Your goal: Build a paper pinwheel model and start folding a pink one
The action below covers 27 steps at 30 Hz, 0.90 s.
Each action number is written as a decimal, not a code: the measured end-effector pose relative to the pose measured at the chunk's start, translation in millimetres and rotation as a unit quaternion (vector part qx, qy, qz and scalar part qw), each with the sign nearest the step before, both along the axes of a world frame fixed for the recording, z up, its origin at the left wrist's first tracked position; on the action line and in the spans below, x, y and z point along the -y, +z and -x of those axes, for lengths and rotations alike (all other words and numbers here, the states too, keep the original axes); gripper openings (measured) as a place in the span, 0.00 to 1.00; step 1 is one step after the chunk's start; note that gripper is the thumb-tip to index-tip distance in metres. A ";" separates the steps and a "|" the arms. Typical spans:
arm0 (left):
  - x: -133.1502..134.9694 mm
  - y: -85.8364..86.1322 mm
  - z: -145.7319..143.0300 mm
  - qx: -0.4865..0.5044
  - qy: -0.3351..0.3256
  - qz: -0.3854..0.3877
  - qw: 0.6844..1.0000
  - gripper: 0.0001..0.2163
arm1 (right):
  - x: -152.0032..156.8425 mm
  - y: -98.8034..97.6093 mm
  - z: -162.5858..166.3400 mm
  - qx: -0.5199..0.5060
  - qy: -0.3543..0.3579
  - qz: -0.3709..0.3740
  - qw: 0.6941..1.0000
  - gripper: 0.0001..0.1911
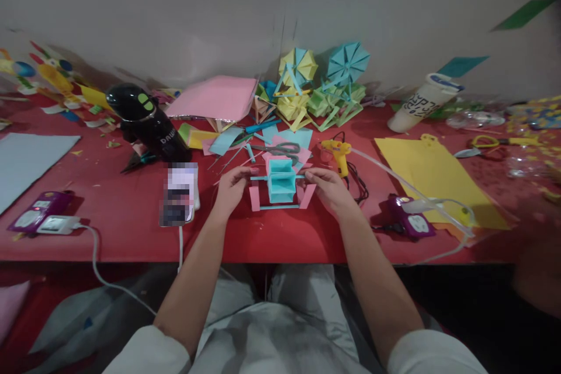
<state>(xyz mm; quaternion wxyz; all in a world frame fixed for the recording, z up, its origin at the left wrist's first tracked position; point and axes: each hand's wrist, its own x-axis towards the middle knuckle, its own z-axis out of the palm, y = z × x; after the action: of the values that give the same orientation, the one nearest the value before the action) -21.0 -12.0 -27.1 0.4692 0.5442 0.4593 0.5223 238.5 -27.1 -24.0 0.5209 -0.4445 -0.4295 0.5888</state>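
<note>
Between my hands is a paper wheel model: a light-blue folded paper wheel [281,186] on a thin blue rod, with pink paper legs [308,196] at both sides and a blue strip [279,207] joining them low down. The rod's left end is pinched in my left hand [233,188]. At the other end, my right hand [328,187] has its thumb and fingers closed on the rod. Just behind the wheel lie grey-handled scissors [284,149] on paper scraps [300,138]. A yellow glue gun [338,155] rests beyond my right hand.
A phone [179,194] with a cable and a black bottle [151,128] stand left. Blue and yellow paper wheel models [348,63] are at the back. Yellow sheets [421,175], a purple socket block [412,219] and a paper cup [418,104] are on the right.
</note>
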 end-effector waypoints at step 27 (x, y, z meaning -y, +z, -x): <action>2.7 -13.8 7.1 -0.018 0.022 -0.018 0.999 0.14 | -4.2 -8.5 0.5 -0.011 -0.010 -0.003 1.000 0.09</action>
<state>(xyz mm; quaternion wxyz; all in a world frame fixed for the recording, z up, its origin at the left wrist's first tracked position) -28.1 -14.7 -40.9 0.4391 0.5515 0.4698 0.5313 238.0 -22.9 -32.5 0.5327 -0.4402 -0.4214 0.5872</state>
